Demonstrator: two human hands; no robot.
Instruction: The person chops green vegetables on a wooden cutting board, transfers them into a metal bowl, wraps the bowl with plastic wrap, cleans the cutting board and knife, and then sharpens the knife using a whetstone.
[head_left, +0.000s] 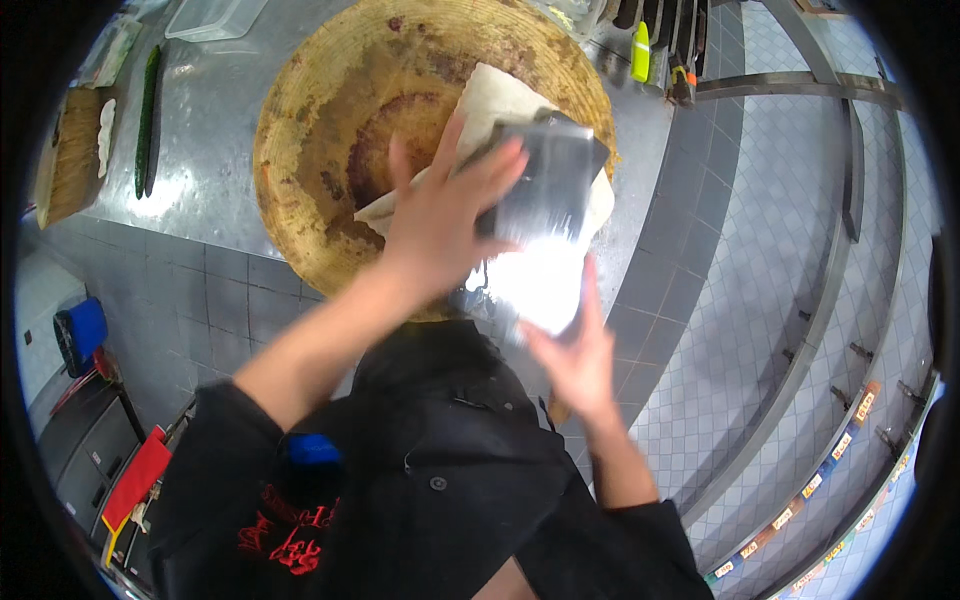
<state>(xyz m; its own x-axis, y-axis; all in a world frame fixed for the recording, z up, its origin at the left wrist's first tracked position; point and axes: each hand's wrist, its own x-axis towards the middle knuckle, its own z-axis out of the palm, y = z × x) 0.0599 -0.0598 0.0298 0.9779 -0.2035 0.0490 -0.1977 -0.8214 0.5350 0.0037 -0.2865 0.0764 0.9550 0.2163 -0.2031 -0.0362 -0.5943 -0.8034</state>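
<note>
A broad, shiny metal blade (546, 180), apparently a cleaver's, is blurred and partly washed out by glare. Its near end is in my right hand (581, 356), thumb on one side and fingers on the other; no handle can be made out. My left hand (446, 214) is spread and blurred at the blade's left edge, thumb and fingertips overlapping it; contact is unclear. Below lies a folded off-white cloth (499, 94) on a round wooden chopping block (315, 135). Something dark and flat (598, 154) shows between blade and cloth, mostly hidden.
The block stands on a steel worktable (217, 97). A cucumber (147, 120), a clear plastic container (214, 19) and a wooden block (73, 157) are on the left. Several knives (660, 37) and a yellow-green handle (640, 52) are at the far right. Metal rails (810, 330) curve over the tiled floor.
</note>
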